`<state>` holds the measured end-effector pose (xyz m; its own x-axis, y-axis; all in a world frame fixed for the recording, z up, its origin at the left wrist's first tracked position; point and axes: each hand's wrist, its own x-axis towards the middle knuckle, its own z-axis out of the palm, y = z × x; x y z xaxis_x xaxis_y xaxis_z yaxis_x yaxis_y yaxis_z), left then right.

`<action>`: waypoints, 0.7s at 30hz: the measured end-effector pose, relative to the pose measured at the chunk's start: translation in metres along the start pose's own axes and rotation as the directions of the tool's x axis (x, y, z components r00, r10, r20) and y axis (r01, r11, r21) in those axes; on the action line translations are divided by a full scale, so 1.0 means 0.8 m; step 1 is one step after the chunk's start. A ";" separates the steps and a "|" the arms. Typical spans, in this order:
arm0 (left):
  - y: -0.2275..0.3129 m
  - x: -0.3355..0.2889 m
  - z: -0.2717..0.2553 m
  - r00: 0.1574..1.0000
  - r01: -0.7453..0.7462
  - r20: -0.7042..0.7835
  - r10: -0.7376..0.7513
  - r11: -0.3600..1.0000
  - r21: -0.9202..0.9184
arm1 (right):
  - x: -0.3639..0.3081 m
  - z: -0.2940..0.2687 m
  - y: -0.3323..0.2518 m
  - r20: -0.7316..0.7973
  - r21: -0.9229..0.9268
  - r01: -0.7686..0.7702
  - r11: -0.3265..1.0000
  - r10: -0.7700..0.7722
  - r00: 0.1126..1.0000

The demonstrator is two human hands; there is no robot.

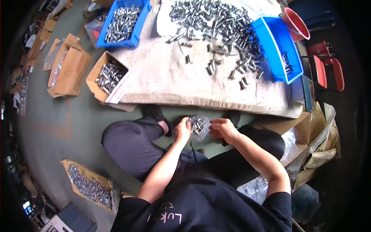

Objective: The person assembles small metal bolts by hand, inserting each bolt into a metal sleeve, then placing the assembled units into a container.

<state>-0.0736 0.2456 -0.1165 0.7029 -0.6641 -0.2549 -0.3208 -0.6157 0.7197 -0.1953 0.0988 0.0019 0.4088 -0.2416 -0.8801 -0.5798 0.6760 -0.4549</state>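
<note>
Between my knees is a small clear plastic bag (pixel 199 127) with several short shiny metal parts inside. My left hand (pixel 182 130) is closed on the left side of this bag. At the bag's right edge is my right hand (pixel 223 129), its fingers stretched out and apart. Whether those fingertips touch the plastic is too small to tell. Ahead, a cloth-covered low surface (pixel 162 83) bears a wide heap of metal cylinders (pixel 216 19), with some loose ones scattered toward me.
Blue bins (pixel 136 36) with metal parts stand at the far left and far right, beside a red bucket (pixel 296 25). Cardboard boxes (pixel 92 79) flank the surface. A shallow carton (pixel 65 164) of small parts lies at lower left. Plastic bags (pixel 255 187) lie by my right side.
</note>
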 end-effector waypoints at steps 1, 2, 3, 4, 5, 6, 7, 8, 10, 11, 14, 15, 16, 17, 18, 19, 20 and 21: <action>0.019 -0.001 -0.011 1.000 -0.016 0.002 0.017 0.998 -0.068 | -0.009 -0.016 -0.005 0.012 -0.126 0.085 0.988 -0.084 0.996; 0.040 0.002 -0.022 0.999 -0.033 0.002 0.034 0.991 -0.133 | -0.015 -0.028 -0.013 0.034 -0.248 0.168 0.954 -0.165 0.986; 0.066 0.006 -0.039 0.996 -0.086 -0.019 0.084 0.973 -0.213 | -0.031 -0.031 -0.030 0.056 -0.453 0.230 0.861 -0.229 0.972; 0.100 0.009 -0.051 0.990 -0.143 -0.037 0.138 0.943 -0.300 | -0.032 -0.048 -0.031 0.117 -0.629 0.362 0.688 -0.376 0.919; 0.130 0.023 -0.069 0.932 -0.353 -0.185 0.310 0.892 -0.282 | -0.038 -0.046 -0.044 0.160 -0.709 0.428 0.560 -0.464 0.871; 0.176 0.038 -0.093 0.900 -0.426 -0.214 0.379 0.867 -0.259 | -0.044 -0.045 -0.055 0.204 -0.777 0.470 0.418 -0.538 0.818; 0.201 0.063 -0.095 0.834 -0.541 -0.241 0.496 0.821 -0.182 | -0.042 -0.045 -0.054 0.227 -0.846 0.478 0.237 -0.651 0.724; 0.221 0.092 -0.099 0.752 -0.644 -0.258 0.607 0.760 -0.087 | -0.036 -0.041 -0.047 0.267 -0.885 0.459 0.075 -0.727 0.633; 0.250 0.151 -0.090 0.715 -0.689 -0.076 0.695 0.719 0.093 | -0.045 -0.023 -0.050 0.398 -0.917 0.324 -0.234 -0.611 0.685; 0.254 0.174 -0.070 0.720 -0.679 -0.009 0.694 0.706 0.201 | -0.048 -0.021 -0.046 0.453 -0.889 0.380 -0.255 -0.600 0.659; 0.277 0.236 -0.024 0.768 -0.633 0.211 0.605 0.665 0.396 | -0.058 -0.027 -0.047 0.527 -0.842 0.476 -0.254 -0.571 0.629; 0.297 0.253 -0.011 0.751 -0.646 0.196 0.631 0.640 0.415 | -0.063 -0.030 -0.050 0.514 -0.854 0.438 -0.281 -0.591 0.622; 0.322 0.268 0.000 0.733 -0.659 0.184 0.655 0.616 0.431 | -0.069 -0.034 -0.051 0.497 -0.866 0.397 -0.303 -0.608 0.619; 0.347 0.286 0.008 0.717 -0.675 0.174 0.675 0.609 0.417 | -0.070 -0.036 -0.051 0.479 -0.878 0.347 -0.330 -0.628 0.614; 0.367 0.306 0.018 0.687 -0.693 0.137 0.713 0.587 0.418 | -0.071 -0.038 -0.049 0.489 -0.872 0.344 -0.348 -0.641 0.591; 0.390 0.321 0.027 0.717 -0.670 0.162 0.678 0.604 0.433 | -0.071 -0.039 -0.048 0.492 -0.870 0.373 -0.324 -0.627 0.604; 0.409 0.333 0.033 0.746 -0.644 0.186 0.640 0.620 0.449 | -0.073 -0.039 -0.048 0.498 -0.865 0.403 -0.299 -0.611 0.615; 0.428 0.335 0.034 0.787 -0.591 0.194 0.585 0.626 0.509 | -0.075 -0.038 -0.049 0.503 -0.861 0.421 -0.284 -0.589 0.633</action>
<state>-0.0127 -0.1546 0.0442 0.2425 -0.9655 0.0950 -0.9392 -0.2091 0.2725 -0.2186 0.0656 0.0679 0.9546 -0.2004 -0.2204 -0.2704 -0.8934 -0.3589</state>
